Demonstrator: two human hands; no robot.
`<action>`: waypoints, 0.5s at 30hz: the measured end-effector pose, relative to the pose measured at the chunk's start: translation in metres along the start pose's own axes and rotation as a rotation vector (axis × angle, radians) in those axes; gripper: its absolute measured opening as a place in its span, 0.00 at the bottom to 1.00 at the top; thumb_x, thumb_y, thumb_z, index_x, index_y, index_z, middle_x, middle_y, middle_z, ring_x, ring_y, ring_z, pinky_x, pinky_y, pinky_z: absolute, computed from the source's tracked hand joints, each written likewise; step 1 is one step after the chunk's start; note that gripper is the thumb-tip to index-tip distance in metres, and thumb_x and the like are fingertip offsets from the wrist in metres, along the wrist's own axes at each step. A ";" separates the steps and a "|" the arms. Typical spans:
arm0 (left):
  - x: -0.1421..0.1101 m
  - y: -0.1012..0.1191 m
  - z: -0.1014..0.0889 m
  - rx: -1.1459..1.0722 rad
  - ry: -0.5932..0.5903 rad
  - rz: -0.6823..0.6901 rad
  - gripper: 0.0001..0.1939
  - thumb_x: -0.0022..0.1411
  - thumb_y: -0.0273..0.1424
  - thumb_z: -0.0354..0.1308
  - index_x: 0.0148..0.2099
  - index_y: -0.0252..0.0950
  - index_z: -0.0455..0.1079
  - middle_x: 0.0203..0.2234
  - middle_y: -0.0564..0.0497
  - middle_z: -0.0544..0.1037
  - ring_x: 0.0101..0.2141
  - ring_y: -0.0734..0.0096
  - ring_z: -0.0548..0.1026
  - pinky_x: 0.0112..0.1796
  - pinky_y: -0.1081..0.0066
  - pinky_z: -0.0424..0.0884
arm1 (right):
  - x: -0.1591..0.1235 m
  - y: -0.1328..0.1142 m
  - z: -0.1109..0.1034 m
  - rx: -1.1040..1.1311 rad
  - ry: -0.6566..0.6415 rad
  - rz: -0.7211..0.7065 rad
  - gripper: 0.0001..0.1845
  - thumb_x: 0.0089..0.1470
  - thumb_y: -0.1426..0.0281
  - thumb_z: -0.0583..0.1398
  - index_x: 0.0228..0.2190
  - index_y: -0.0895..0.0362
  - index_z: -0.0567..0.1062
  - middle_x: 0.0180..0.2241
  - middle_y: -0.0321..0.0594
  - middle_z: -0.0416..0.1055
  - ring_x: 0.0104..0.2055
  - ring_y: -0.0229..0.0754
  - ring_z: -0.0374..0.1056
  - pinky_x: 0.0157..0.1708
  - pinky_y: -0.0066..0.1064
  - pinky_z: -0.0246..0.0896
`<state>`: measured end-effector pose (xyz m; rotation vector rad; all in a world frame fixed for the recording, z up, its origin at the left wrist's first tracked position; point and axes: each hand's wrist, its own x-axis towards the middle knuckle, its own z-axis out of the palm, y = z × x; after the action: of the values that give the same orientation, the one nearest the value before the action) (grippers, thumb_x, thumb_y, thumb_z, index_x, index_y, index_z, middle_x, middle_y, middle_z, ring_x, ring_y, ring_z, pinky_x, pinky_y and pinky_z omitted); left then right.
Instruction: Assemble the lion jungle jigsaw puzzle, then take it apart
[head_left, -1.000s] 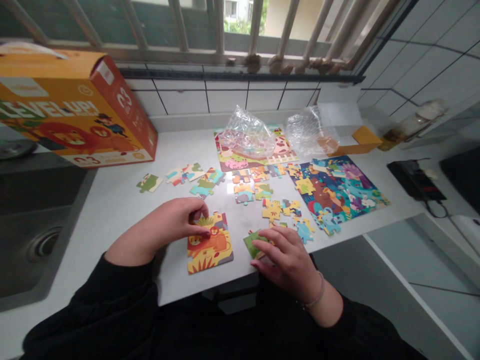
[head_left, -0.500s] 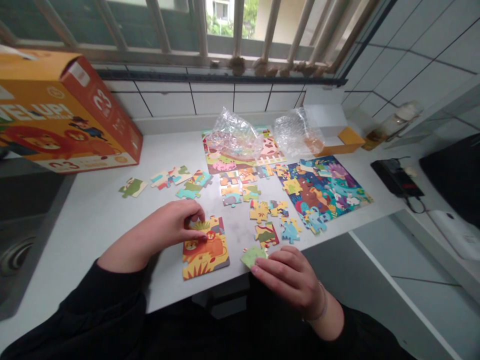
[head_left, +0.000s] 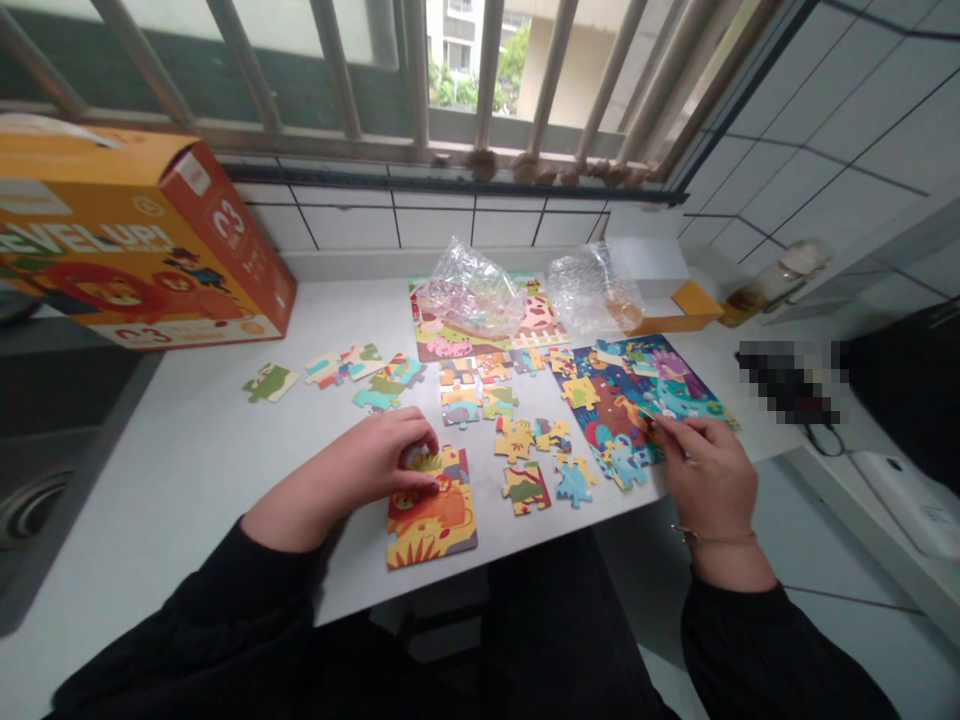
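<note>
My left hand [head_left: 386, 455] is curled at the upper left of a joined lion puzzle [head_left: 435, 525], thumb and fingertips pressed on its pieces. Over the right part of a dark blue animal picture [head_left: 686, 385], my right hand [head_left: 709, 475] is closed in a pinch. A puzzle piece [head_left: 648, 416] shows edge-on at its fingertips; its picture is mostly hidden. Between the hands lie loose pieces: a yellow one [head_left: 514, 439], a green and red one [head_left: 526, 488] and a light blue one [head_left: 575, 482]. Another light blue piece [head_left: 626, 463] overlaps the dark picture's lower edge.
An orange box [head_left: 112, 260] stands at the left beside a sink [head_left: 45, 500]. More loose pieces [head_left: 271, 382] lie behind my left hand. Crumpled clear plastic [head_left: 480, 290] rests on a farm picture [head_left: 442, 345]. A small open box [head_left: 679, 312] and a bottle [head_left: 776, 280] stand at the back right.
My right hand has moved from the counter's front edge, right and away, to the dark blue picture, carrying the green piece off. My left hand stays on the lion puzzle.
</note>
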<state>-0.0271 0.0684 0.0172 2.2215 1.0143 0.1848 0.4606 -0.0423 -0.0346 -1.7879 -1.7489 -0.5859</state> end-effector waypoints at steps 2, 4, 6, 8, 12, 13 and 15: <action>0.001 0.002 0.002 -0.001 0.003 0.000 0.16 0.63 0.45 0.77 0.42 0.41 0.79 0.42 0.47 0.82 0.44 0.55 0.78 0.44 0.60 0.69 | 0.000 0.005 0.006 0.018 -0.068 -0.014 0.20 0.77 0.57 0.61 0.47 0.54 0.91 0.40 0.47 0.80 0.41 0.50 0.75 0.40 0.41 0.70; 0.000 0.003 0.002 0.002 0.005 -0.005 0.15 0.64 0.43 0.77 0.41 0.41 0.79 0.41 0.47 0.81 0.44 0.55 0.78 0.45 0.60 0.69 | 0.000 0.004 0.010 0.032 -0.129 -0.029 0.21 0.77 0.57 0.60 0.47 0.55 0.90 0.41 0.48 0.80 0.42 0.51 0.75 0.42 0.43 0.71; -0.002 0.002 0.001 0.001 0.005 -0.008 0.14 0.65 0.43 0.76 0.40 0.41 0.78 0.41 0.47 0.81 0.44 0.56 0.77 0.45 0.60 0.69 | 0.000 -0.002 0.010 0.028 -0.143 -0.024 0.21 0.77 0.57 0.60 0.48 0.57 0.89 0.43 0.51 0.80 0.45 0.55 0.76 0.46 0.47 0.72; -0.005 0.001 0.000 -0.007 0.012 -0.006 0.14 0.66 0.44 0.75 0.39 0.41 0.78 0.41 0.47 0.81 0.44 0.56 0.77 0.45 0.60 0.69 | 0.000 -0.014 0.005 0.029 -0.128 -0.012 0.20 0.77 0.59 0.60 0.49 0.58 0.88 0.45 0.53 0.80 0.48 0.57 0.76 0.50 0.49 0.73; -0.009 -0.001 -0.001 -0.017 0.013 -0.004 0.14 0.67 0.44 0.74 0.41 0.41 0.78 0.43 0.47 0.81 0.44 0.55 0.77 0.45 0.60 0.70 | -0.004 -0.062 -0.010 0.147 -0.095 -0.037 0.13 0.77 0.63 0.62 0.47 0.55 0.85 0.43 0.49 0.80 0.46 0.54 0.77 0.49 0.46 0.73; -0.009 -0.001 -0.001 -0.011 0.009 -0.009 0.14 0.66 0.44 0.74 0.41 0.41 0.78 0.42 0.47 0.81 0.44 0.55 0.77 0.45 0.60 0.70 | -0.006 -0.078 -0.014 0.202 -0.093 -0.056 0.11 0.77 0.64 0.63 0.47 0.55 0.84 0.43 0.48 0.79 0.46 0.53 0.77 0.49 0.45 0.73; -0.010 -0.001 -0.002 0.003 0.005 -0.022 0.13 0.67 0.44 0.73 0.42 0.41 0.79 0.41 0.47 0.82 0.43 0.55 0.77 0.45 0.60 0.70 | -0.011 -0.114 -0.020 0.336 -0.109 -0.119 0.06 0.77 0.68 0.63 0.47 0.54 0.83 0.43 0.47 0.80 0.45 0.51 0.77 0.49 0.43 0.73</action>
<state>-0.0356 0.0626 0.0192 2.2130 1.0425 0.1795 0.3478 -0.0647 -0.0165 -1.5143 -1.9072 -0.2253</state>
